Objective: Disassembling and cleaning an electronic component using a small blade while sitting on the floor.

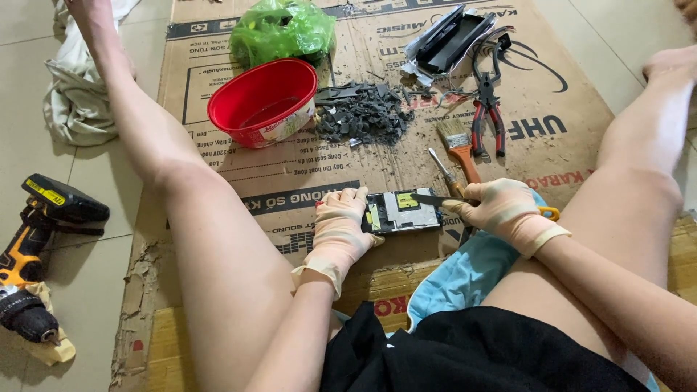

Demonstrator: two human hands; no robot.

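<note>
Right hand (502,210), gloved, fingers closed round the handle of a scissors-like tool (435,199); its dark blade lies across the top of the board (403,211), and a yellow loop of the handle shows behind the wrist. Left hand (338,225), gloved, curled against the board's left edge, apparently pinning it flat so the blade can bear on it. Board: small, dark, rectangular, with a silver plate and a yellow-green sticker, lying on the cardboard (290,167) at centre frame, between the knees. Just above the right hand: a brush (459,145) with orange handle, a screwdriver (440,167), red-handled pliers (487,120), all within reach. Upper centre: a heap of grey fragments (363,116), kept together beside a red tub (263,101) bearing a pale label strip. Behind it, a green bag (282,29). Upper right: a black casing (450,36) with loose wires. Cardboard is a flattened brown carton with dark printed bands and red lettering. Left edge, on the tiles: a yellow-black drill (36,247); a pale cloth (76,94) upper left.
</note>
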